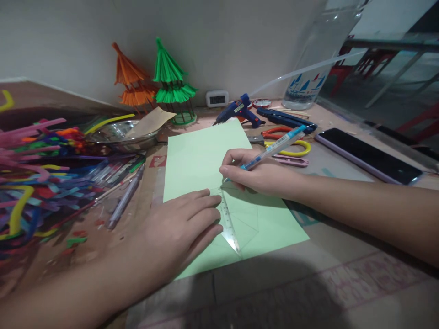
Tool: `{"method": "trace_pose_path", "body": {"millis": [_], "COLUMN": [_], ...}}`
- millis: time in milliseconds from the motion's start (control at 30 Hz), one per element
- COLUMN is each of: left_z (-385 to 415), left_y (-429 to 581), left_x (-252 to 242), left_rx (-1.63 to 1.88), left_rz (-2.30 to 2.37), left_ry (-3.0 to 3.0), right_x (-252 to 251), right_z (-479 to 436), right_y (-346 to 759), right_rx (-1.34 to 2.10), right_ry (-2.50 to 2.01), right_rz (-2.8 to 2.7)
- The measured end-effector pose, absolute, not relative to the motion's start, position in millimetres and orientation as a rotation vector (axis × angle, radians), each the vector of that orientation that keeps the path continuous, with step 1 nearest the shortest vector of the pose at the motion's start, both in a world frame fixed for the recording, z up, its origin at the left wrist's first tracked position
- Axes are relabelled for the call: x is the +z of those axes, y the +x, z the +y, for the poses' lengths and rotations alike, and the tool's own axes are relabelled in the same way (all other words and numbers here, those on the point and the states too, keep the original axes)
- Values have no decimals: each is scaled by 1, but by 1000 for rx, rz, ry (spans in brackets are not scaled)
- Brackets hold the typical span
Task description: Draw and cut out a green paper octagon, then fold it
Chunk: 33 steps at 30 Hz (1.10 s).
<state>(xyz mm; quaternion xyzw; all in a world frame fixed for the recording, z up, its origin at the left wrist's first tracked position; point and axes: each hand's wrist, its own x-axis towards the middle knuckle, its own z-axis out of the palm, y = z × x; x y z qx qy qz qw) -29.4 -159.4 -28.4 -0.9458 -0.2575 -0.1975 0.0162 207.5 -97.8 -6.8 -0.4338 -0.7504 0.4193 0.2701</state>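
Pressing a clear ruler [229, 221] flat onto a pale green sheet [202, 160] with the left hand [187, 224], palm down, fingers stretched out side by side along the ruler's left part. Pinching a blue-and-clear pen [279, 145] between thumb and fingers of the right hand [255, 176], point down close to the ruler's far end; cannot tell whether touching the paper. Can make out thin drawn lines [258, 219] on the sheet, to the right of the ruler.

Past the sheet's far edge, can see a blue glue gun [240, 109], and just beyond it a small white clock [217, 98]. Farther right, can see a dark blue cutter [279, 117], a yellow handle loop [307, 147], a phone [368, 156] lying screen up and, at the far side, a tall clear bottle [303, 87] printed with sailboats. At far left, can see an orange model [132, 68] beside a green model [168, 68], both tiered; nearer, a metal bowl [115, 136] and a heap of coloured strips [34, 183].
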Motion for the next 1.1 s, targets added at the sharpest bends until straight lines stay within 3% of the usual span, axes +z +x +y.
{"method": "trace_pose_path", "body": {"millis": [1100], "left_z": [-158], "left_y": [-31], "left_x": [-28], "left_rx": [-586], "left_rz": [-800], "left_ry": [-2909], "right_x": [-7], "right_z": [-97], "right_y": [208], "right_rx": [1083], "right_ry": [-1105], "right_rz": [-2078]}}
